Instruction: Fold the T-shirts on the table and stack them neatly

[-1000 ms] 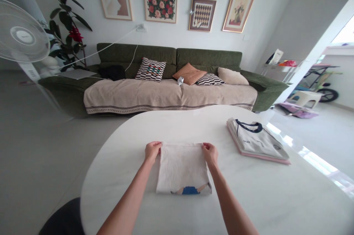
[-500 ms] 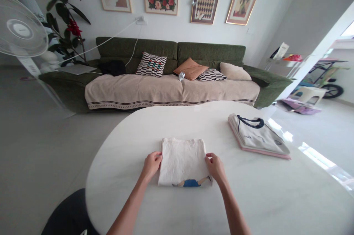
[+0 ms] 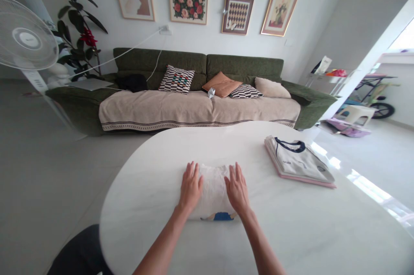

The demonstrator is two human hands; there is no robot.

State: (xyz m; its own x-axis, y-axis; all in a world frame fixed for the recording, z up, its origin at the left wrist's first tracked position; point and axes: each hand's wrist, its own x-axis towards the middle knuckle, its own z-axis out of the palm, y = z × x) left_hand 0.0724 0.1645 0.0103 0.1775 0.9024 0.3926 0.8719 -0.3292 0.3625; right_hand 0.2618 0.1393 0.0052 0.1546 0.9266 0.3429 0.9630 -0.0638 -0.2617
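White folded shirt (image 3: pixel 212 188) on round table (image 3: pixel 291 232); left hand (image 3: pixel 190 186), right hand (image 3: pixel 237 188) flat atop shirt, fingers spread, grasping nothing. Folded stack (image 3: pixel 299 162) well right of shirt.

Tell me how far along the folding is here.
Done: a stack of folded shirts lies at the right of the table, and the cream shirt is already a compact rectangle. In hand: the left hand and right hand lie flat and open on top of it, side by side. Left: the cream shirt lies apart from the stack, not yet on it.
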